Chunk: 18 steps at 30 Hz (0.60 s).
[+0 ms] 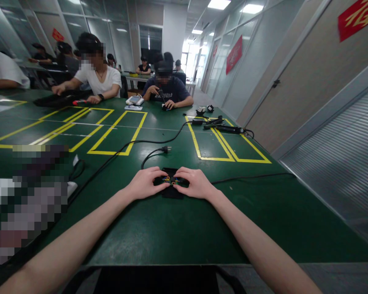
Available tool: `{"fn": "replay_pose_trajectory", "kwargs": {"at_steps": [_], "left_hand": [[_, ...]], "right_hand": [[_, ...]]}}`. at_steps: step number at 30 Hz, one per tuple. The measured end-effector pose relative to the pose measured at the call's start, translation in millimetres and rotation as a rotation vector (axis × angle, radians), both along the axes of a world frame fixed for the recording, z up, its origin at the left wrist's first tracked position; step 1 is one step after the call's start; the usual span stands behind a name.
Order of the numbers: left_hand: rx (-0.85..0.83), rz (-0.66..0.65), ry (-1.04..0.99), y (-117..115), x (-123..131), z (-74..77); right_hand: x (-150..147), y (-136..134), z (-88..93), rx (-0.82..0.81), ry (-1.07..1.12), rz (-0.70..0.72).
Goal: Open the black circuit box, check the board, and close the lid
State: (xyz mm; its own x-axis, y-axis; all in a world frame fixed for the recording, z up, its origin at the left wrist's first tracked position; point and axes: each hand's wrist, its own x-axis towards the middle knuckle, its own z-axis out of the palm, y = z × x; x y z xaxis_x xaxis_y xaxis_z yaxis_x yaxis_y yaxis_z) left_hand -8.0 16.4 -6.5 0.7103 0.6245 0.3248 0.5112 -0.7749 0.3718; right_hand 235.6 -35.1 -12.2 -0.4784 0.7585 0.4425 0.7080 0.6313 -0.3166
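Both hands meet over a black rectangular piece (173, 193) that lies on the green table (214, 228). Between their fingertips is a small dark electronic part (171, 181) with orange, yellow and blue spots; its exact kind is too small to make out. My left hand (143, 183) pinches its left side, thumb below and fingers above. From the other side my right hand (196, 183) grips it in the same way. Fingers partly cover the part and the black piece. Just beyond my left hand, a black power plug (165, 150) rests on the table.
A black cable (135, 141) crosses the table to an adapter (198, 121). Black tools or rods (228, 128) lie far right, near small black-and-white parts (200, 110). Yellow tape (125, 153) marks rectangles. Across the table a person (168, 87) works, another person (95, 73) to the left.
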Motion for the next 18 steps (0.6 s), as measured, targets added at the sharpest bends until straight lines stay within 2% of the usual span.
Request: {"fn": "replay_pose_trajectory", "kwargs": {"at_steps": [5,9,13,18], "left_hand": [[-0.050,-0.062,-0.063,5.6,-4.2,1.7],[-0.087,-0.055,-0.093,8.4,-6.8,1.2],[-0.044,-0.051,-0.087,10.0,-8.8,0.4],[0.001,-0.043,-0.050,13.0,-14.1,2.3]], "right_hand": [[2.6,-2.3,3.9,-0.047,0.069,-0.012],[11.3,-2.2,7.2,-0.085,0.134,-0.022],[23.8,-1.4,8.6,-0.092,0.204,0.029],[34.1,-0.1,5.0,-0.165,0.149,0.017]]}}
